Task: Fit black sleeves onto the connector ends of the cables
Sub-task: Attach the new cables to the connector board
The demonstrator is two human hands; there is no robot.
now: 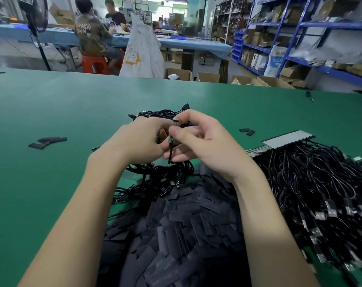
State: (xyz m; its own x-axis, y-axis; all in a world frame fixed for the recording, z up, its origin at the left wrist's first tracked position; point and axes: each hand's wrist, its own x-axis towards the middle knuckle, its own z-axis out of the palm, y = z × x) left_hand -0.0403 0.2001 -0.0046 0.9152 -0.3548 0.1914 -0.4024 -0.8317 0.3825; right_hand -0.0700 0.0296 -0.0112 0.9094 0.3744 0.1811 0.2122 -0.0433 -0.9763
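Green matte tabletop (51, 104) carries everything. Toward its left edge lie a few loose flat black sleeve pieces (47, 141), well apart from the hands. Left hand (138, 139) is raised over the tabletop's middle, fingers curled in toward the right hand; its fingertips are hidden behind its own knuckles and the other hand, so can't tell exactly what they pinch, tho they meet at the connector. Small green circuit-board connector end (173, 131) w/ a thin black cable (170, 156) hanging below stands near upright between the two hands. Right hand (205, 146) pinches it, thumb (182, 134) pressed on the board's right side, index curled over the top, other fingers folded beneath around the cable. Board is narrow, green, w/ small metallic contacts at the top end; detail is too small to read. No telling whether a sleeve is on it.

Below the hands, at the near edge, a big heap of flat black rectangular sleeves (186, 224) runs out of view at the bottom. Behind the hands, a loose tangle of black cables (161, 113). Right side: dense bundle of black cables w/ silver USB plugs (321, 193), cut off at the right edge, partly under a grey card (287, 137).
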